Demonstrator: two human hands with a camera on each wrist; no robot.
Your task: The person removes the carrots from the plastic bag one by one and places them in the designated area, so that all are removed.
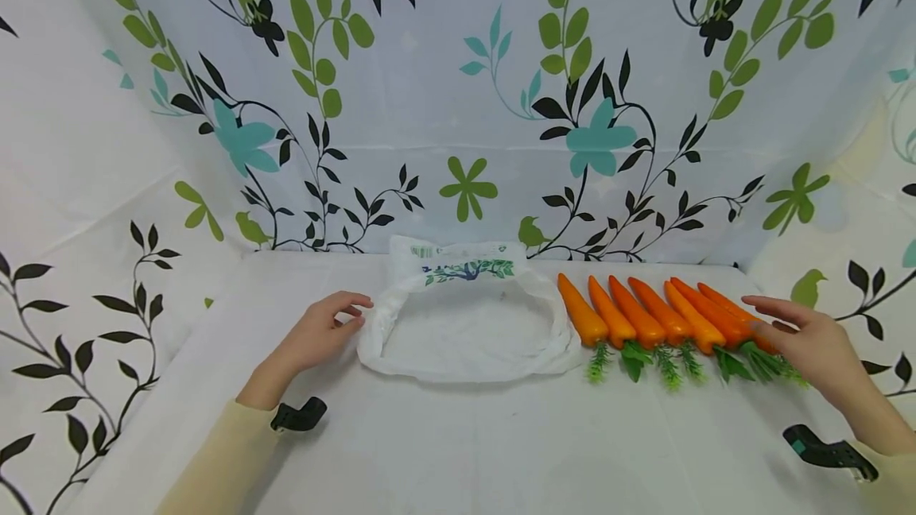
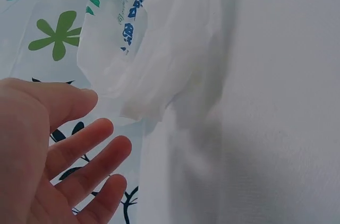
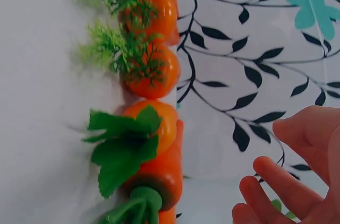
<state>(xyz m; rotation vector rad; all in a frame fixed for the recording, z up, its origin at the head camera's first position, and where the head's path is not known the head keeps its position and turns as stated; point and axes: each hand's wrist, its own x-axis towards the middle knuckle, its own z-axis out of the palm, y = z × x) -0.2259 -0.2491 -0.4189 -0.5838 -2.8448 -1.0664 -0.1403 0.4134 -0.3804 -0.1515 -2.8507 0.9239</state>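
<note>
A white plastic bag (image 1: 468, 370) with a printed tree lies on the table, its mouth spread wide toward me. My left hand (image 1: 322, 336) hovers beside the bag's left edge, fingers relaxed and holding nothing. In the left wrist view, the thumb and fingers of that hand (image 2: 74, 155) are spread apart near the bag (image 2: 164, 59). Several orange toy carrots (image 1: 647, 331) with green tops lie in a row right of the bag. Over the rightmost carrots is my right hand (image 1: 816, 346), loosely bent; in the right wrist view its fingers (image 3: 287, 184) are apart from the carrots (image 3: 164, 173).
A white cloth covers the table (image 1: 487, 451). Behind it hangs a curtain (image 1: 415, 102) patterned with leaves, flowers and birds. Black wrist straps (image 1: 299, 415) stick out from both sleeves.
</note>
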